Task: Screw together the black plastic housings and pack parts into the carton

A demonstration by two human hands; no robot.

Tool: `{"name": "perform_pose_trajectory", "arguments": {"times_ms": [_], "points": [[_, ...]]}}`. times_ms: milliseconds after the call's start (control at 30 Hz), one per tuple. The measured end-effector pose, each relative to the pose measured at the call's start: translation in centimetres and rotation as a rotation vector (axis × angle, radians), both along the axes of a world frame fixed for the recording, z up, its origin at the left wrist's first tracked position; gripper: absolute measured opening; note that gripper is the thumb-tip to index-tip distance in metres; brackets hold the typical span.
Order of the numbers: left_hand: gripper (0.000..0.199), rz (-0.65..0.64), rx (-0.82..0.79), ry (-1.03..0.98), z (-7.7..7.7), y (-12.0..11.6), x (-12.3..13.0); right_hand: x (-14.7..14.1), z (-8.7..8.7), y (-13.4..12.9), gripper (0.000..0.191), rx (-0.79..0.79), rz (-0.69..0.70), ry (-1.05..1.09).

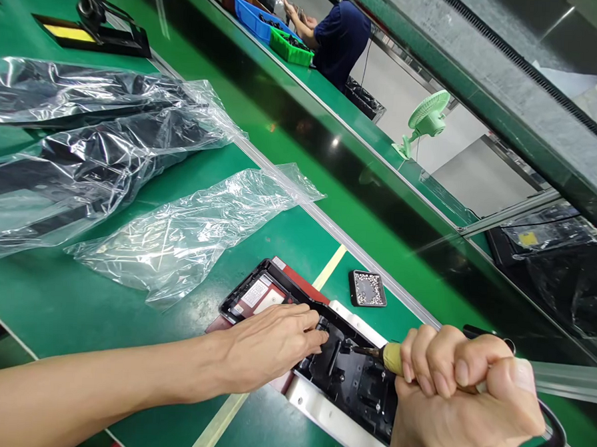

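Observation:
My right hand (462, 392) is wrapped around the yellow grip of a soldering iron (392, 358), whose thin metal tip points left and down into a black plastic housing (331, 365). Where exactly the tip touches is too small to tell. My left hand (277, 339) lies across the housing, fingers stretched out and resting on its inner face; the thumb is hidden. The housing lies open side up on a white fixture (328, 418) with reddish parts. Labels show at its upper left end. Beyond it stands a small black tray (368, 288) of tiny metal pieces.
A clear plastic bag (192, 231) and bagged dark parts (107, 147) lie to the left. An iron stand with a yellow sponge (71, 33) is farther back. Across a green conveyor (303, 130) are a co-worker (342, 42), a green bin (290, 48) and a fan (427, 117).

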State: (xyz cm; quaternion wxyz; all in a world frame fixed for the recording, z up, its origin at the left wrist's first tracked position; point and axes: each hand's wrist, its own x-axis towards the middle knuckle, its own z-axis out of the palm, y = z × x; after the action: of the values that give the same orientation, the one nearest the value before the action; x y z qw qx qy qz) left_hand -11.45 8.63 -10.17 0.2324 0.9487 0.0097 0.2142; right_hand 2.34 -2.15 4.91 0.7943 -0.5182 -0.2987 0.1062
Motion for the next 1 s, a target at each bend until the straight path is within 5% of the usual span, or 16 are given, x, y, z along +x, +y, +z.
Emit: {"name": "perform_pose_trajectory", "arguments": {"times_ms": [467, 1000], "points": [[0.023, -0.013, 0.014, 0.043, 1.2, 0.3, -0.2, 0.2, -0.4, -0.2, 0.023, 0.026, 0.030, -0.010], [0.025, -0.023, 0.009, 0.017, 0.6, 0.2, -0.1, 0.1, -0.3, -0.1, 0.019, 0.016, 0.038, 0.012]]}}
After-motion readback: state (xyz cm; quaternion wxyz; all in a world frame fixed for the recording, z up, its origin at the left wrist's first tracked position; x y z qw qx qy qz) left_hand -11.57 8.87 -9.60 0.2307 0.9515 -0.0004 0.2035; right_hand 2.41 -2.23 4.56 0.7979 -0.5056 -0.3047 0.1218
